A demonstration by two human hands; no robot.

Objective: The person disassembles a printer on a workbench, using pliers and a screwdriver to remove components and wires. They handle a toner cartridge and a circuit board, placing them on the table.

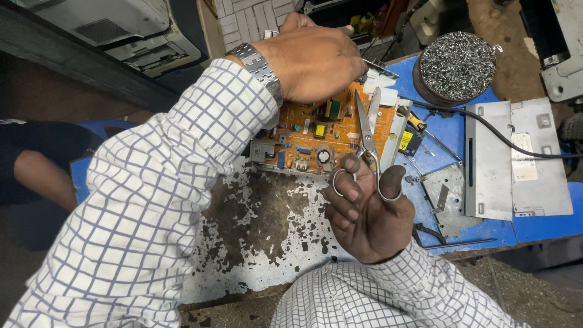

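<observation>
The left hand [316, 61], steel watch [261, 64] on its wrist, presses down on the far edge of an orange printed circuit board [328, 130], its fingers curled closed over that edge. The right hand [367, 212] grips a pair of slim steel scissors [366, 146]: thumb and fingers are threaded through the loops, blades pointing up over the board just beyond the fingertips. Board and hands sit on a blue table [452, 130] with flaking white paint. Farther right of the fingers stand a round tin of silver screws [456, 65] and grey metal plates [516, 158].
</observation>
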